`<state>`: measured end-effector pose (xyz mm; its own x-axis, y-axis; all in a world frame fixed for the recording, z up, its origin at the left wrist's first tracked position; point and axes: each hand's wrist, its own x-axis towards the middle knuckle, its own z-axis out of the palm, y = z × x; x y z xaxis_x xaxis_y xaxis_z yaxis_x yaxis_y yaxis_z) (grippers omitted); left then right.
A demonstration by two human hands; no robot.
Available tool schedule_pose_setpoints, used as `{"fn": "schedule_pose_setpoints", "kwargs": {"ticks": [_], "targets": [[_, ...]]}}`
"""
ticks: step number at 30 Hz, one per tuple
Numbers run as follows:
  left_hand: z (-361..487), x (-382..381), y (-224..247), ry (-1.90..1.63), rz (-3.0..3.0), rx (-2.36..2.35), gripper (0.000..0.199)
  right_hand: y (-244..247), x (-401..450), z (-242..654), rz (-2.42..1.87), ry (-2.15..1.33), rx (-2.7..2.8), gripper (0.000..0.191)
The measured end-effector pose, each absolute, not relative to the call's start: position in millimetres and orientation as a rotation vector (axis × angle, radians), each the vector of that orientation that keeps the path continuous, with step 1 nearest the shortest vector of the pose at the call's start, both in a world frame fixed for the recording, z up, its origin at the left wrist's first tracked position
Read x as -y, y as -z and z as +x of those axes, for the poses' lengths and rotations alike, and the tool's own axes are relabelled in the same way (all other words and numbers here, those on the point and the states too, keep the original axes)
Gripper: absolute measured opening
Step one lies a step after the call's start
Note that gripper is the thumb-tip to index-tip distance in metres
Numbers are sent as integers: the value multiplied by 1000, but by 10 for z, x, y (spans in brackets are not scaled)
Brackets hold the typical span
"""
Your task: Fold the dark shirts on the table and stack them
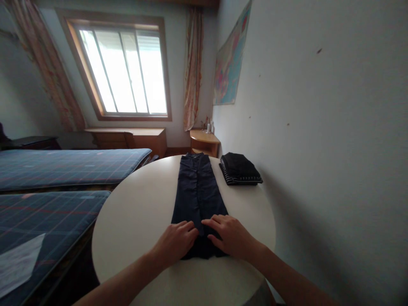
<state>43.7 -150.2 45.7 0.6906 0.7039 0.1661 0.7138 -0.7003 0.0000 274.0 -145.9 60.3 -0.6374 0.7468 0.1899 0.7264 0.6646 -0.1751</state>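
On a round white table, dark jeans lay folded lengthwise into a long strip that ran from the near edge toward the far edge, waistband at the far end. Both hands rested flat on the near end of the strip. The left hand lay palm down on the left half of the cloth, fingers loosely spread and pointing toward the middle seam. The right hand lay palm down on the right half, fingers stretched out toward the left hand, the fingertips of the two nearly meeting over the seam. Neither hand pinched the fabric, as far as the view showed; the thumbs were partly hidden.

Near the table's far right edge, beside the wall, sat a small stack of folded dark clothes, its lowest piece apparently striped, just clear of the jeans.

Left of the table stood two beds with blue plaid covers, a sheet of paper on the nearer one. A barred window with curtains lit the far wall, a wooden desk below it and a map on the right wall.
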Motion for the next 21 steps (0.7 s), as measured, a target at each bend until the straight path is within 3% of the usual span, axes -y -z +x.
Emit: {"fn": "schedule_pose_setpoints", "kwargs": {"ticks": [4, 10, 18, 21], "targets": [[379, 1501, -378, 277, -2886, 1225, 14, -571, 1346, 2666, -1033, -161, 2656, 43], [311, 1501, -282, 453, -2957, 1235, 18, -559, 1294, 2559, -955, -199, 2653, 15], [164, 1544, -546, 225, -3162, 1032, 42, -648, 1251, 2719, -834, -383, 2758, 16], [74, 1547, -644, 137, -3223, 944, 46, -654, 1285, 2780, -809, -465, 2765, 32]]}}
